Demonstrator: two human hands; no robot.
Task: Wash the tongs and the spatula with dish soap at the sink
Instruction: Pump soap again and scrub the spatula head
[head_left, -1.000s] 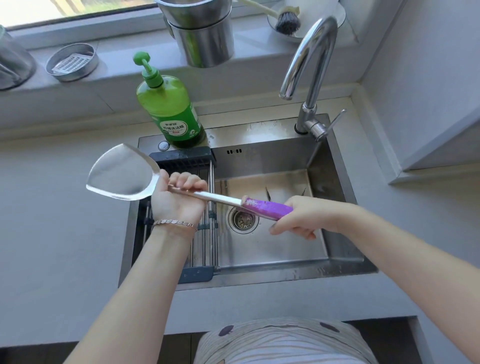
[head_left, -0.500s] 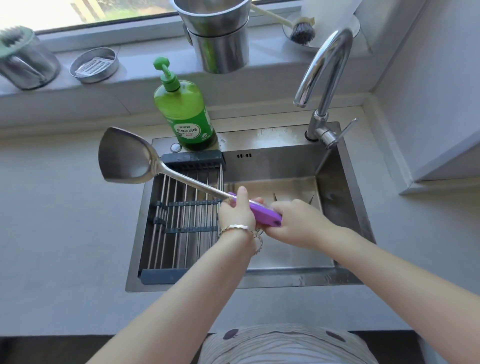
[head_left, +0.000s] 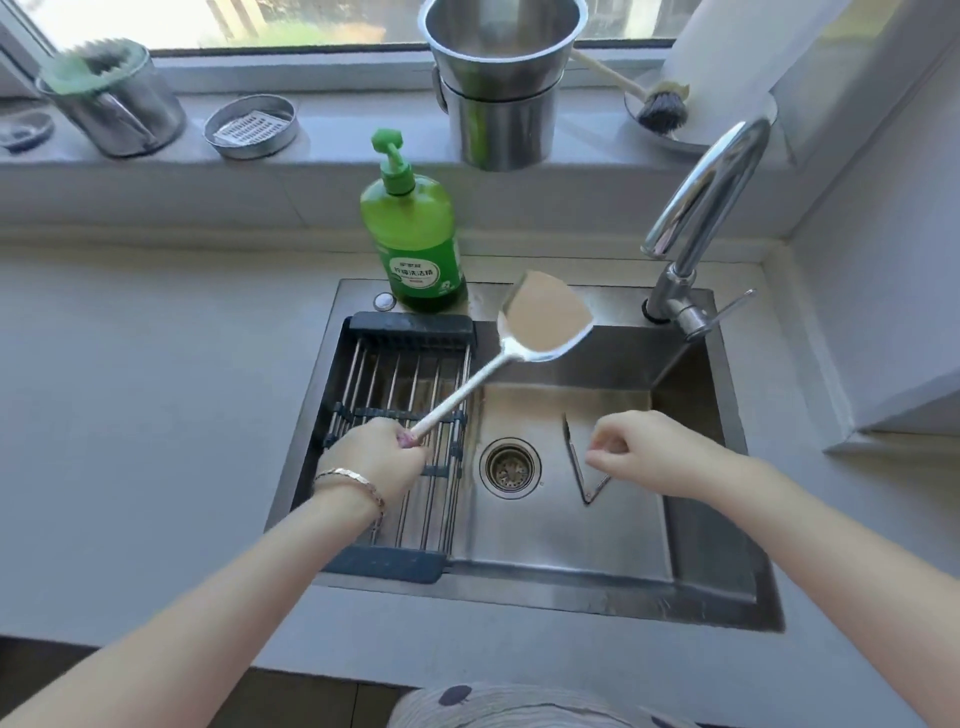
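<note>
My left hand (head_left: 376, 457) grips the purple handle of the steel spatula (head_left: 543, 319) over the drying rack. Its blade points up and to the right, above the back of the sink (head_left: 727, 597). My right hand (head_left: 641, 449) hovers over the basin with fingers loosely curled and holds nothing. The metal tongs (head_left: 579, 467) lie in a V on the sink floor, just below that hand and right of the drain (head_left: 510, 467). A green dish soap bottle (head_left: 413, 239) with a pump stands on the sink's back rim.
The faucet (head_left: 698, 218) arches over the sink's back right corner, no water running. A black-framed drying rack (head_left: 395, 441) fills the sink's left half. On the sill stand stacked steel pots (head_left: 501, 78), a dish brush (head_left: 660, 109), a round tin (head_left: 251, 126) and a cup (head_left: 111, 98).
My left hand slid down the shaft to the purple handle. My right hand let go of it. The spatula blade swung from the left over to the right, above the sink.
</note>
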